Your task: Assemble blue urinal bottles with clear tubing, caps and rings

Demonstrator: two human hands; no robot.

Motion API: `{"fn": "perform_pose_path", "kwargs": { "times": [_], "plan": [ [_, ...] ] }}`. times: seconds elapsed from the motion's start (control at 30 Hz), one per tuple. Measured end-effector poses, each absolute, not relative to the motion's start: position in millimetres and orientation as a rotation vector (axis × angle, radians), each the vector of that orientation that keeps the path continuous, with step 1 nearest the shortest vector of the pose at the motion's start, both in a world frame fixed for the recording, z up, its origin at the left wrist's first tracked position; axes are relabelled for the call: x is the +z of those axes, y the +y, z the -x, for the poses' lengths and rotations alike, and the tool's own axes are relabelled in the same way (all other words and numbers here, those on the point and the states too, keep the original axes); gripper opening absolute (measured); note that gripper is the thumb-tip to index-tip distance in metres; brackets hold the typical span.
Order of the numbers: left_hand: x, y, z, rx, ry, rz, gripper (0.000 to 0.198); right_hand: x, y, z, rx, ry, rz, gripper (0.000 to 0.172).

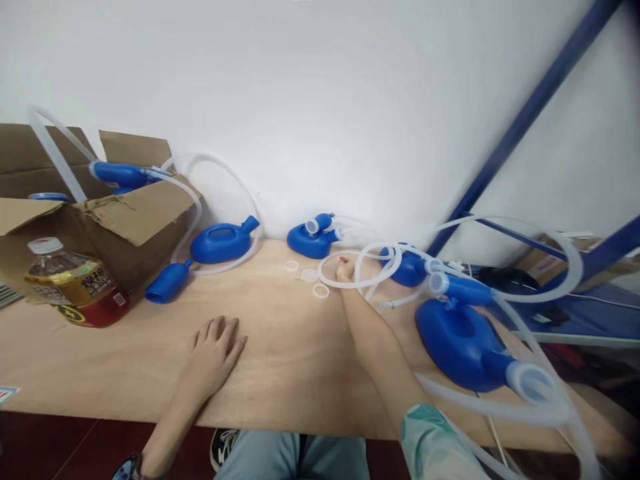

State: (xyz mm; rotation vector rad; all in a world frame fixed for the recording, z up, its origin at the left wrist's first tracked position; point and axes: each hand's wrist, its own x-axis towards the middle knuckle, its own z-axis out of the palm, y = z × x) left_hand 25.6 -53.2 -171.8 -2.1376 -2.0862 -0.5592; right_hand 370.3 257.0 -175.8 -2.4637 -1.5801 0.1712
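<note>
My left hand (214,347) lies flat on the wooden table (280,360), fingers spread, holding nothing. My right arm stretches far forward; my right hand (345,268) is closed at a loop of clear tubing (350,283), near several small white rings (321,291). Whether the fingers grip the tube or a ring is not clear. Blue plastic bottle-shaped containers with tubes lie around: one at the right (463,343), one behind the hand (407,267), one at the wall (310,241), one at the left (217,243).
An open cardboard box (127,223) with more blue containers and tubing stands at the left. A bottle of yellow liquid (75,283) lies in front of it. Blue metal frame bars (525,120) rise at the right. My knees show below the table edge.
</note>
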Motion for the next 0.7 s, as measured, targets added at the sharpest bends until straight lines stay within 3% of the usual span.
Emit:
{"fn": "perform_pose_path", "kwargs": {
  "times": [0.4, 0.6, 0.7],
  "plan": [
    [-163, -56, -28, -0.427, -2.196, 2.159, 0.075, -176, 135, -331, 0.077, -2.063, 2.530, 0.072],
    [-139, -47, -23, -0.264, -2.282, 2.267, 0.063, -172, 102, -333, -0.137, -2.514, 2.150, 0.085],
    [-112, -23, -9, -0.251, -2.326, 2.230, 0.070, -181, 91, -334, -0.248, -2.712, 1.877, 0.089]
  ]
}}
